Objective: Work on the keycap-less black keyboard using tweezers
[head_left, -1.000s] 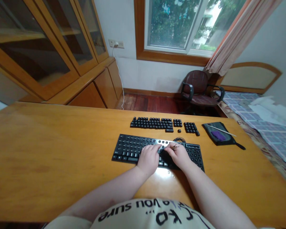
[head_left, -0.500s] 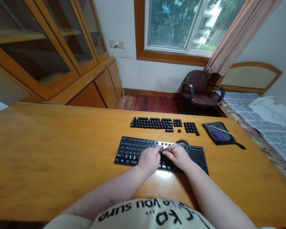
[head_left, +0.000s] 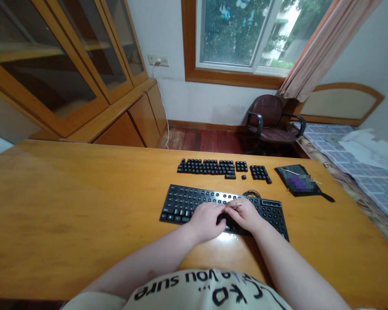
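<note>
A black keyboard lies on the wooden desk in front of me; many of its positions show small bare key stems, while some keycaps remain along the lower left. Over its middle, my left hand is closed, its fingers bent inward and its thumb near the keyboard's front edge. My right hand meets it from the right, thumb and fingers pinched together against the left fingertips. Whatever sits between the fingertips is hidden. Behind the keyboard, loose black keycaps lie in keyboard-like rows.
A coiled cable lies behind the keyboard. To the right is a dark pouch with a thin light stick and a blurred purple item on it. Beyond the desk stand a brown armchair, a glass-door cabinet and a bed.
The keyboard has slid slightly to the right. My left hand has shifted right, its fingers now against my right hand's, and its thumb has dropped toward the front edge.
</note>
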A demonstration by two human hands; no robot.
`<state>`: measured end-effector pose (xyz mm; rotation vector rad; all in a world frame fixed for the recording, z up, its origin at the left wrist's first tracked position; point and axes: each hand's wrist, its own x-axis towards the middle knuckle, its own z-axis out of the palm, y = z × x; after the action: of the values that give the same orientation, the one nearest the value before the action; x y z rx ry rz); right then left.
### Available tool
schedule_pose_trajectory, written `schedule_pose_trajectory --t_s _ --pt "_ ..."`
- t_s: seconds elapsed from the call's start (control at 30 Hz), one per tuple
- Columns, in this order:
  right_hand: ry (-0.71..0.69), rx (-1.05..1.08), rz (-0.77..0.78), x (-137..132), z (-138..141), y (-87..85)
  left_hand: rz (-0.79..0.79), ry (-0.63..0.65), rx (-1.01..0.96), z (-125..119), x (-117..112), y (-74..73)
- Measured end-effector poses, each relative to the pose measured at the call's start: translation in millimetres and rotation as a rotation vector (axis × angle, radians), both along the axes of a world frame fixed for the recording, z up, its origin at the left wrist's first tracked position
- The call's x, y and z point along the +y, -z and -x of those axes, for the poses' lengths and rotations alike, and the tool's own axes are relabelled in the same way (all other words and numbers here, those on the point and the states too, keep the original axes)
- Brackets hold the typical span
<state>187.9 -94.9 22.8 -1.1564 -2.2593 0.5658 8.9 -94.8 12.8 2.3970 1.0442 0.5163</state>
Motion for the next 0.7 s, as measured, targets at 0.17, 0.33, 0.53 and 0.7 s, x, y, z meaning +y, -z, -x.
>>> schedule_pose_trajectory --t_s 0.17,0.33,0.53,0.7 --pt "0.002 0.011 -0.020 -3 -1 -1.1 -0.018 0.082 -0.016 -4 1 5.4" --pt "-0.013 0.147 -0.091 -6 2 8.0 -0.001 0.114 -0.042 -4 5 10.0" --pt "0.064 0.296 -0.131 -9 2 18.0 0.014 0.109 -0.077 -5 7 10.0" --pt "0.403 0.538 -0.087 -6 0 21.3 0.076 0.062 -0.119 -6 7 8.7"
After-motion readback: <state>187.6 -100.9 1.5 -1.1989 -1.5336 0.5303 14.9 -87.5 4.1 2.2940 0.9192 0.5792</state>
